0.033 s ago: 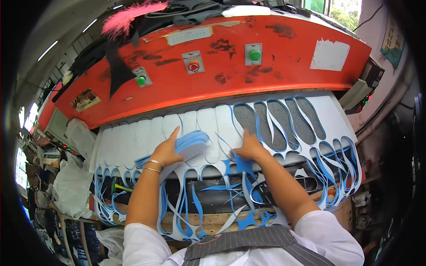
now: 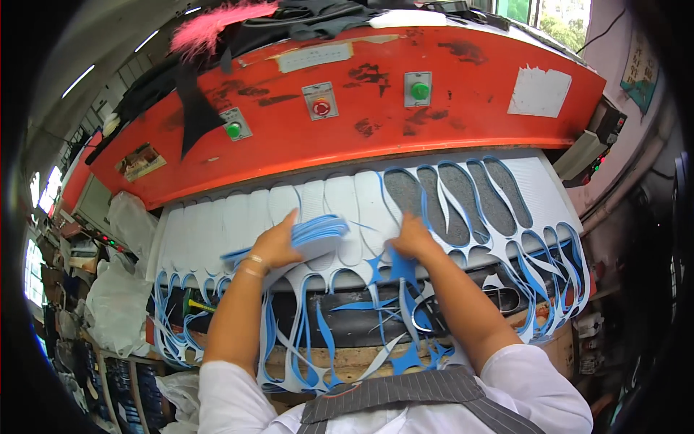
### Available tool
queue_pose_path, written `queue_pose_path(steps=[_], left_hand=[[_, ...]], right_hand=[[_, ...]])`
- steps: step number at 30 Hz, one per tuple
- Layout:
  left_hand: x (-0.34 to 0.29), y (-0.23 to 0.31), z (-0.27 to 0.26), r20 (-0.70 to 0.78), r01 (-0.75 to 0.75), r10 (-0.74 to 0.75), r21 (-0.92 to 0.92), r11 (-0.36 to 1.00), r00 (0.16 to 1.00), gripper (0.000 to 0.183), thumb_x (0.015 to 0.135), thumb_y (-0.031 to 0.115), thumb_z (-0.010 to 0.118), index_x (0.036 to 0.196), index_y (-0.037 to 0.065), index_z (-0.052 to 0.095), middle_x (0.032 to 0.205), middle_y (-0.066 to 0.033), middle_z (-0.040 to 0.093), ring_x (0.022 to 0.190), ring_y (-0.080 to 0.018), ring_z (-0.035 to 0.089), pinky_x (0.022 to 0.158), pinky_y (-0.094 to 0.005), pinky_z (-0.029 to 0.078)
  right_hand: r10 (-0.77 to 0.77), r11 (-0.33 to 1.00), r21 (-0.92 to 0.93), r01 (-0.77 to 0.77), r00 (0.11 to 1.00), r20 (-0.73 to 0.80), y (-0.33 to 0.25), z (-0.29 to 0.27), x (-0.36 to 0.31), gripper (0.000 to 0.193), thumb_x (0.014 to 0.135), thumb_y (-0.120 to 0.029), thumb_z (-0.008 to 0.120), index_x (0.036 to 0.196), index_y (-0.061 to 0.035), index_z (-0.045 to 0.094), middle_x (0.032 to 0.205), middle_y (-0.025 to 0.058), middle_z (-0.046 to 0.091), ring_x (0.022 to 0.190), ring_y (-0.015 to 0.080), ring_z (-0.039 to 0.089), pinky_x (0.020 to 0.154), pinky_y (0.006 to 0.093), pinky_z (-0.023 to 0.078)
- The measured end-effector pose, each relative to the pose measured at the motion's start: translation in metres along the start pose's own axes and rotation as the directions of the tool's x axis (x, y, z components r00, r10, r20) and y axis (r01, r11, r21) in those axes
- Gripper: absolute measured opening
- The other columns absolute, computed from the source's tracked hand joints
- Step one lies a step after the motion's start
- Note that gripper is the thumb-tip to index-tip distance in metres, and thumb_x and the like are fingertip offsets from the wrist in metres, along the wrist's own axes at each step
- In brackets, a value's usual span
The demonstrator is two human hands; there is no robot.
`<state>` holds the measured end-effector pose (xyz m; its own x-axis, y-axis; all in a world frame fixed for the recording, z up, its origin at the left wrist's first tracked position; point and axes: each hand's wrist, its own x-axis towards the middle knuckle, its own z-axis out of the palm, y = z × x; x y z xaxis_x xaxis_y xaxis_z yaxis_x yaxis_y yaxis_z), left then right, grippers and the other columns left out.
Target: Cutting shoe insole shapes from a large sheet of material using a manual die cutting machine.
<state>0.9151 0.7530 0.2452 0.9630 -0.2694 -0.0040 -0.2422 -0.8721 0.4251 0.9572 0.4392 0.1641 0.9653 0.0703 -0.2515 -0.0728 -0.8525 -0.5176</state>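
My left hand is closed round a stack of white and blue foam insoles, held above the cut foam sheet. That white sheet with blue edges lies across the press bed, with insole shapes cut side by side in it. To the right, several insole-shaped gaps show a dark grey surface. My right hand is at the sheet beside the gaps, its fingers curled down. What they grip is hidden. A blue foam offcut hangs just below that hand.
A red press beam with green and red buttons spans the far side. Webbed foam scraps dangle over the near edge. A metal cutting die lies near my right forearm, a yellow-handled tool at left. Plastic bags stand left.
The view has shifted slightly. My right hand has moved a little over the sheet, and the stack in my left hand has tilted slightly.
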Motion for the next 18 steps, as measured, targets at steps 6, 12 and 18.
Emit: queue_pose_path(steps=[6,12,18], left_hand=[[0.040,0.045,0.039,0.435,-0.616,0.471,0.297,0.730,0.768,0.042,0.061,0.010,0.072,0.103,0.007,0.062,0.113,-0.0154,0.059,0.111,-0.0351,0.053,0.094,-0.0419,0.043],[0.070,0.137,0.077,0.391,-0.818,0.730,0.399,0.415,0.561,0.038,0.061,0.027,0.074,0.099,0.027,0.070,0.118,-0.0034,0.058,0.118,-0.0224,0.049,0.095,-0.0377,0.039],[0.032,0.093,0.048,0.202,-0.747,0.800,0.538,0.391,0.565,0.045,0.054,0.031,0.076,0.097,0.023,0.068,0.102,-0.0030,0.060,0.105,-0.0209,0.054,0.091,-0.0399,0.034]], right_hand=[[-0.039,0.411,0.905,-0.110,0.990,0.138,0.020,0.030,0.016,0.027,0.080,-0.010,0.058,0.105,0.0008,0.061,0.089,0.0111,0.065,0.072,0.0222,0.064,0.064,0.0389,0.053],[0.023,0.012,0.992,-0.127,0.992,0.127,0.066,0.011,-0.001,0.032,0.093,-0.025,0.053,0.112,-0.0013,0.061,0.096,0.0068,0.065,0.087,0.0199,0.062,0.071,0.0322,0.049],[-0.062,0.782,0.512,0.356,0.862,-0.504,0.121,0.038,0.058,0.034,0.095,-0.031,0.054,0.090,0.0018,0.062,0.074,0.0064,0.060,0.067,0.0132,0.054,0.061,0.0322,0.043]])
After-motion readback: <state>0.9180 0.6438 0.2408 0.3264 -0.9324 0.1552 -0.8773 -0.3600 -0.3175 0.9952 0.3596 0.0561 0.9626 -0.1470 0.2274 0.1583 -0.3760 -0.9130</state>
